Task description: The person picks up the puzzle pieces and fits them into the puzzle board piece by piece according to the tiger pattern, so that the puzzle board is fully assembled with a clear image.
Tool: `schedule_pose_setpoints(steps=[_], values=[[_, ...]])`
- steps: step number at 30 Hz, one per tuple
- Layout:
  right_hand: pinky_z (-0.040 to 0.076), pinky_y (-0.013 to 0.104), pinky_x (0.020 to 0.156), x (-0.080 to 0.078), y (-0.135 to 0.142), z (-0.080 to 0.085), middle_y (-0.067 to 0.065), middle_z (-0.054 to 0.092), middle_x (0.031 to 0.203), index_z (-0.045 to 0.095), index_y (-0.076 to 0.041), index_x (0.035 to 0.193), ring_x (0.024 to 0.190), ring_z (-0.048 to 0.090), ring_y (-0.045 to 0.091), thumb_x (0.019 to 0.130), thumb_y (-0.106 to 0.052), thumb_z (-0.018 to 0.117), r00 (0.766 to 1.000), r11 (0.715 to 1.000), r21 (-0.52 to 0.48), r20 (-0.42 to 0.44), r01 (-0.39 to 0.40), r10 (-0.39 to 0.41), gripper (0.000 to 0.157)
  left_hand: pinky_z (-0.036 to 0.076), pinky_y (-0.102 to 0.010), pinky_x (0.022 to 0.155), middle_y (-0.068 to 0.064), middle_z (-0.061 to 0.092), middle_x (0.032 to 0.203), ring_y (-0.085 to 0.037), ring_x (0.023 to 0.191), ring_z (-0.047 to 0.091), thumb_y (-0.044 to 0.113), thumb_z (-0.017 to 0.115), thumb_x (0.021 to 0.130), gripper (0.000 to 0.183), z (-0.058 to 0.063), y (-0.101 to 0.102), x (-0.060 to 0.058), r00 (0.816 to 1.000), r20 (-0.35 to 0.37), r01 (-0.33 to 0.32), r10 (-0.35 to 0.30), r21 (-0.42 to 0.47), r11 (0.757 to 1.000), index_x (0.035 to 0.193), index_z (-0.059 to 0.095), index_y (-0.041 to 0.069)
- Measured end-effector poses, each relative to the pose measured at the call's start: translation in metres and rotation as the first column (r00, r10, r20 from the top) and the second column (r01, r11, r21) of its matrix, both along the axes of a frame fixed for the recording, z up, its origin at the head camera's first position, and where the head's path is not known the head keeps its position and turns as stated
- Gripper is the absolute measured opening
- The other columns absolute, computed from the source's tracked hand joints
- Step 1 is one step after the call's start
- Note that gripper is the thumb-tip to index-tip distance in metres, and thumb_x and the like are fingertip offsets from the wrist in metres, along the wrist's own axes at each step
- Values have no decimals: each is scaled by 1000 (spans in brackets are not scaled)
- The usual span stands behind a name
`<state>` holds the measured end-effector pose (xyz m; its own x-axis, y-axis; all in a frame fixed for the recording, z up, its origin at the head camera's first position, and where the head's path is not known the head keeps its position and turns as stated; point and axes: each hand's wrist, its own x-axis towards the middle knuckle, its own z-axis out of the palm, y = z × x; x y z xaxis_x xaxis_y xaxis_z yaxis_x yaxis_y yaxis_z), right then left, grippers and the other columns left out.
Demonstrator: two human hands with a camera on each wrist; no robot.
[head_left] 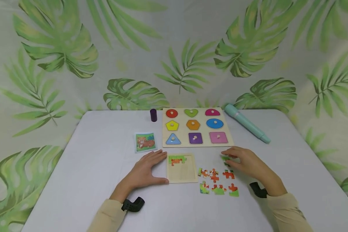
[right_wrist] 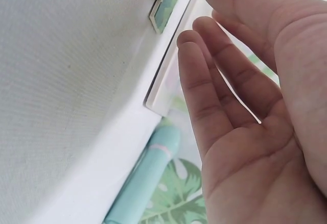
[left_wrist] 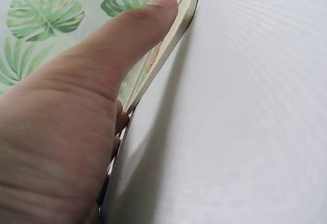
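My left hand (head_left: 146, 170) lies along the left side of a small wooden puzzle tray (head_left: 182, 175), fingertips at its upper corner and thumb at its lower corner. In the left wrist view the thumb (left_wrist: 148, 22) is stretched out along the tray's rim. A joined strip of green and orange jigsaw pieces (head_left: 177, 159) fills the tray's top left. Over a green jigsaw piece (head_left: 225, 159) hovers my right hand (head_left: 246, 162), its thumb and fingers apart around it. The right wrist view shows relaxed fingers (right_wrist: 194, 81) with nothing between them.
Several loose jigsaw pieces (head_left: 218, 189) lie in rows right of the tray. Behind it is a shape board (head_left: 197, 146) with knobbed pieces. A tiger picture card (head_left: 145, 141), a dark purple cylinder (head_left: 153, 115) and a teal pen-shaped case (head_left: 246, 123) are also on the white table (head_left: 104, 135).
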<state>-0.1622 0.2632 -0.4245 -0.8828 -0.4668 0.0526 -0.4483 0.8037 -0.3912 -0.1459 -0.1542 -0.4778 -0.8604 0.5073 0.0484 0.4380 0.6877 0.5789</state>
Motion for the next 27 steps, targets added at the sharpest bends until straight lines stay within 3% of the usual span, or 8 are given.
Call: schedule_pose_setpoints(steps=[10, 18, 27], values=[[61, 46, 91, -3, 8, 1, 6, 73, 123, 72, -8, 128, 105, 69, 23, 89, -12, 81, 1000, 1000, -9, 9, -21, 21, 39, 23, -56, 127, -2, 40, 165, -30, 155, 31, 64, 81, 78, 99, 4, 1, -2, 1000, -8, -1, 1, 20, 1000, 157, 46, 18], [61, 46, 92, -2, 14, -1, 6, 72, 122, 71, -8, 128, 106, 67, 23, 90, -9, 79, 995, 1000, -31, 103, -7, 10, 38, 25, -56, 127, 0, 41, 164, -27, 155, 33, 65, 83, 76, 100, 2, 1, -1, 1000, -10, 2, -2, 9, 1000, 157, 46, 19], [60, 46, 94, -3, 17, -5, 8, 73, 124, 71, -6, 126, 109, 68, 27, 91, -7, 78, 993, 999, -33, 112, -29, 33, 37, 22, -52, 128, 2, 41, 164, -23, 156, 31, 64, 83, 76, 101, 3, 2, 0, 1000, -8, 7, -7, 0, 1000, 157, 46, 18]])
